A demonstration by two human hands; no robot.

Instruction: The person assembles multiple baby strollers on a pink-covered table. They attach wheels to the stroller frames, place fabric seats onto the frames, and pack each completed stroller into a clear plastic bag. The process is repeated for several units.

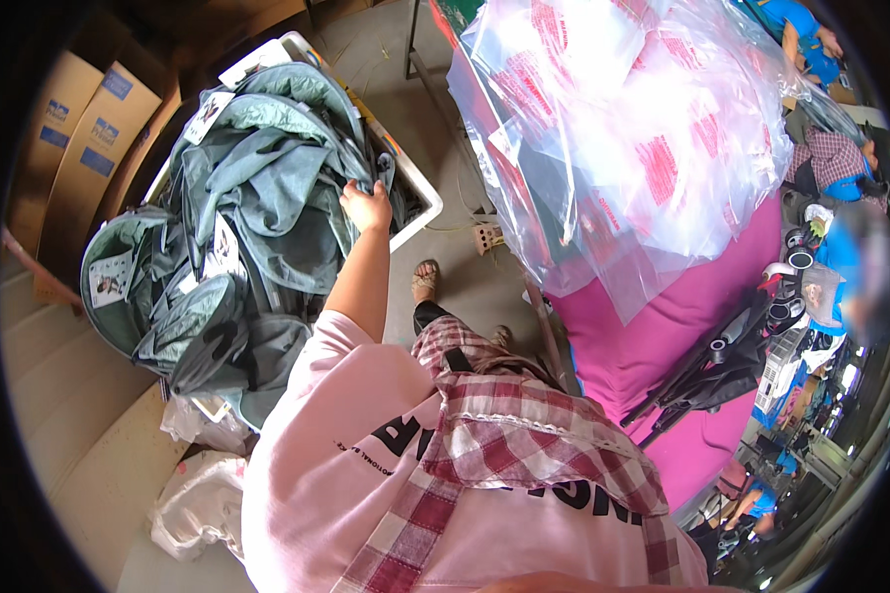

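Grey-green cloth (277, 183): heaped in the white crate (427, 203), left of and beyond the body; folds and arched rims rise above the crate's walls.
Left hand (368, 206): at the heap's right edge, just inside the crate's near right corner; fingers bent, tips against the cloth. Whether a fold is pinched between them, cannot tell.
Right hand: not in view; finger state cannot be told.
Cloth from fingers: bulk lies to the left, some of it farther off, some nearer the body; only a narrow margin lies to their right.
Heap's long axis: slantwise, far right to near left; the left forearm points away from the body, across that line rather than along it.
Nearer hand: the left, in contact; of the two, the only one seen at the crate.
Arched rim: the uppermost one curves over the far side of the heap and down its right side, ending near the fingers.
Cards (111, 277): white, printed, on several pieces; the marked one is at the heap's left end, well apart from the hand.
Cartons (69, 148): tall, brown, left of the crate.
Clear bags (653, 163): right of the crate across a strip of floor (445, 148), lying over a pink cover (643, 346).
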